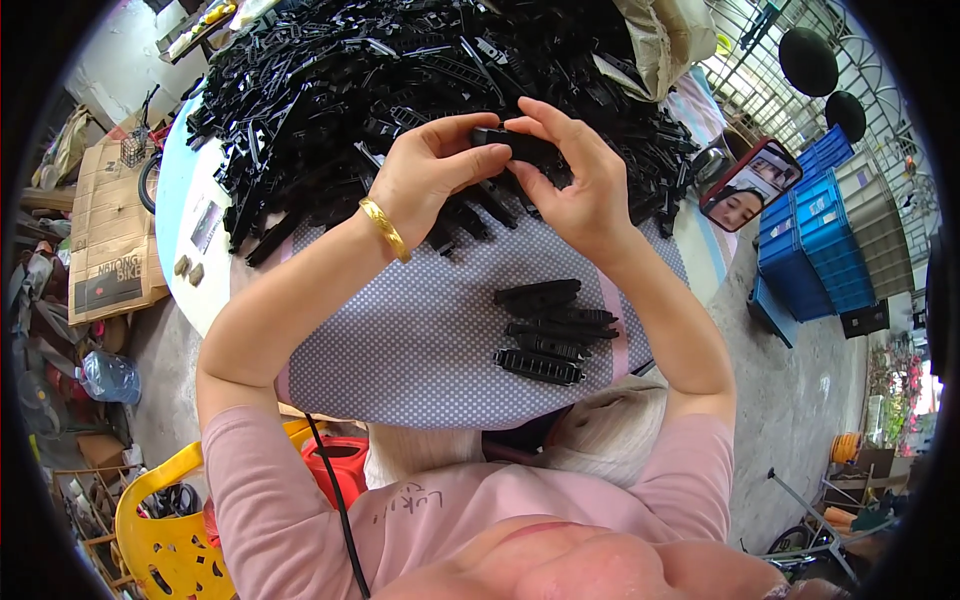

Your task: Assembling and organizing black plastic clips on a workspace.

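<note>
Over the near edge of a large heap of black plastic parts [330, 90], my two hands meet at one small, dark, oblong black plastic part [488, 138]. My left hand [440, 165], with a gold bracelet at the wrist, pinches its left end between thumb and fingers. Curled at the other end is my right hand [578, 178], its index finger and thumb closed about the part; the far side of that grip is partly hidden. Nearer to me, several ribbed, elongated black plastic parts [540, 367] lie in a loose column on the dotted tablecloth [400, 350].
A lit phone [750, 185] in a red case stands at the table's right. Beyond it are stacked blue crates [815, 240]. A pale sack [665, 40] rests behind the heap. To the left are a cardboard box [115, 225], a water bottle [108, 377] and a yellow chair [160, 530].
</note>
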Motion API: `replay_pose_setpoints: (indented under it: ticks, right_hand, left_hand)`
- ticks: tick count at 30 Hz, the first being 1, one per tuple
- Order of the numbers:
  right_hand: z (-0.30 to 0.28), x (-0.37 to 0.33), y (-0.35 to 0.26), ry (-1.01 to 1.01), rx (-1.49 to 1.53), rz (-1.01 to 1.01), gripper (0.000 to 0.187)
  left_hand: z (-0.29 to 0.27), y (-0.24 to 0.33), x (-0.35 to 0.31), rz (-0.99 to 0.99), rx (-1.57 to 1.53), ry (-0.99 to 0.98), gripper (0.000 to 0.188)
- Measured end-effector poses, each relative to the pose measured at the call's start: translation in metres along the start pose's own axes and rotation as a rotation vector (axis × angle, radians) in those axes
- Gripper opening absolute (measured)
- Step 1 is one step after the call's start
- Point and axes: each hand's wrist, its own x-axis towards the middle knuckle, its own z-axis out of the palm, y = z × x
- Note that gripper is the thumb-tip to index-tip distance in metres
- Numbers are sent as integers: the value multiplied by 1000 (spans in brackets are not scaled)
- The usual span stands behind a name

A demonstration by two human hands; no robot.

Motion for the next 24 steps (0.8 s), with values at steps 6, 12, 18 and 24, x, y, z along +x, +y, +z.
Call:
replay_pose_setpoints:
  ticks: [6,12,18,24]
  right_hand:
    - [4,-2,3,26,-21,-78,52]
    - [-3,5,3,28,-94,-132,50]
    - [-19,6,10,-284,198,329,49]
    - [-23,5,5,-279,17,281,39]
  left_hand:
    - [-8,-3,3,23,21,3,39]
    - [-11,-2,7,94,112,-30,37]
    - [-11,4,9,394,559,-71,33]
    - [-6,8,6,415,615,-60,32]
